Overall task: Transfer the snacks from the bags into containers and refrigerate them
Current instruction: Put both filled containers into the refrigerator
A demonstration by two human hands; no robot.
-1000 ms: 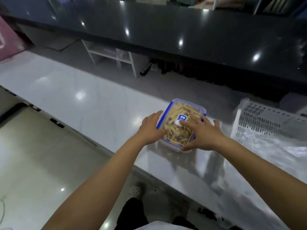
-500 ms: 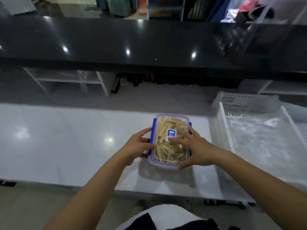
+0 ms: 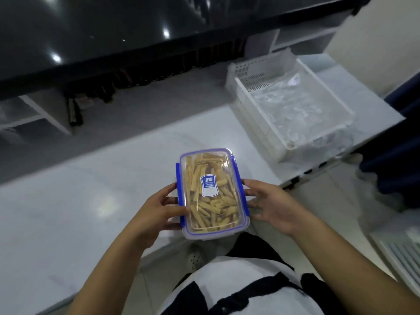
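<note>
Left hand: the left hand (image 3: 159,212) grips the left long side of the box, with its thumb curled onto the lid edge and its fingers wrapped round the side.
Right hand: the right hand (image 3: 270,205) holds the right long side of the box, with its fingers bent against the blue clip there and its palm turned in toward the box.
Box: the box (image 3: 211,194) is clear plastic with a blue-edged lid shut on top and blue clips down both long sides. It sits right between the two hands, with one short end at 12 o'clock and the other at 6 o'clock. Whether it rests on the table edge or is lifted, I cannot tell.
Snacks: yellow stick snacks (image 3: 205,214) fill the box under the lid.
Sticker: a blue and white sticker (image 3: 209,186) is on the middle of the lid.
Table: the white shiny table (image 3: 75,201) spreads out at 9 o'clock from the hands, and the box is at its near edge.
Basket: a white basket (image 3: 293,105) with holes in its walls stands at 2 o'clock from the box, well apart from it, with a clear plastic bag (image 3: 293,103) lying inside.
Room: a black shiny counter (image 3: 95,35) runs across at 12 o'clock, with a white shelf frame (image 3: 43,114) and grey floor under it.
Person: a white and dark top (image 3: 234,289) shows at 6 o'clock.
</note>
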